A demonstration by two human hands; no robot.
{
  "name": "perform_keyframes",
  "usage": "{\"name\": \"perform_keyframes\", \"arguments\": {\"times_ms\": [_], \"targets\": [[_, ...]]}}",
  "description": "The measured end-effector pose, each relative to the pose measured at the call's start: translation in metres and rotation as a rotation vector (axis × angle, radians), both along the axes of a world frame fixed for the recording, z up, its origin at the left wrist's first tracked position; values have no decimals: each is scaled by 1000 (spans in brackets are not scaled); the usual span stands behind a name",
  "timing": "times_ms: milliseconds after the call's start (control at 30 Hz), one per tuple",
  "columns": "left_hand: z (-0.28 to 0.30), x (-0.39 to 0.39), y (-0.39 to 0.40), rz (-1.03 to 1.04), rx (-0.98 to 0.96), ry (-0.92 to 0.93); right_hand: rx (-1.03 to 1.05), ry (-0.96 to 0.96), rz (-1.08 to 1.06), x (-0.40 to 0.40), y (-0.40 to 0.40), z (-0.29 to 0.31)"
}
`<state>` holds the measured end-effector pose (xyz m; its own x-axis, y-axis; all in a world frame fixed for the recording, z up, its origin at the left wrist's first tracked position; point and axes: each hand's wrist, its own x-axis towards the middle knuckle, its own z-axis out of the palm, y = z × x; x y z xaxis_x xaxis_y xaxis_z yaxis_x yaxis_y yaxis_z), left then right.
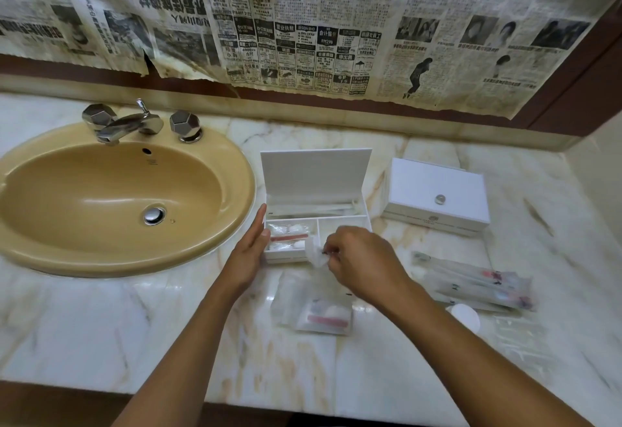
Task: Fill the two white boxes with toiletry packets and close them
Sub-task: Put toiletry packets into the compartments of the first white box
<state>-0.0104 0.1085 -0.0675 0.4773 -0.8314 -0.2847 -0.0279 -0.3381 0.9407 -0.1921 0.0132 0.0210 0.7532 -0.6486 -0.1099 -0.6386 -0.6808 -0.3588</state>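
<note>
left hand (250, 251) steadies open box (316, 191) | right hand (360, 255) pinches packet (319, 256)

Pale marble, white boxes, a tan basin under yellowed newsprint.

I see a cream marble counter (101, 325) veined in tan and grey, a mustard-tan sink (235, 191) with a chrome tap (121, 124), and two plain white boxes: the open box (316, 171) and the closed box (434, 194) with its small silver knob. Clear packets (319, 312) show white pads and a red-pink stick; the long packets (478, 285) carry red and dark marks. Black-and-white newspaper (303, 23), stained yellow-brown, covers a dark reddish-brown wall (572, 103).
</note>
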Motion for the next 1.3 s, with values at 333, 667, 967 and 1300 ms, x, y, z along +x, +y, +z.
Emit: {"name": "perform_keyframes", "arguments": {"times_ms": [333,667,967,1300], "targets": [[-2,1,-1,14,-9,26,-68,202,-57,26,-45,-14],[-3,1,-1,12,-12,21,120,410,-69,40,-52,-25],[-4,1,-3,15,-22,14,321,272,-95,34,-36,-25],[-4,1,-1,1,-20,3,237,224,-67,25,-27,-31]]}}
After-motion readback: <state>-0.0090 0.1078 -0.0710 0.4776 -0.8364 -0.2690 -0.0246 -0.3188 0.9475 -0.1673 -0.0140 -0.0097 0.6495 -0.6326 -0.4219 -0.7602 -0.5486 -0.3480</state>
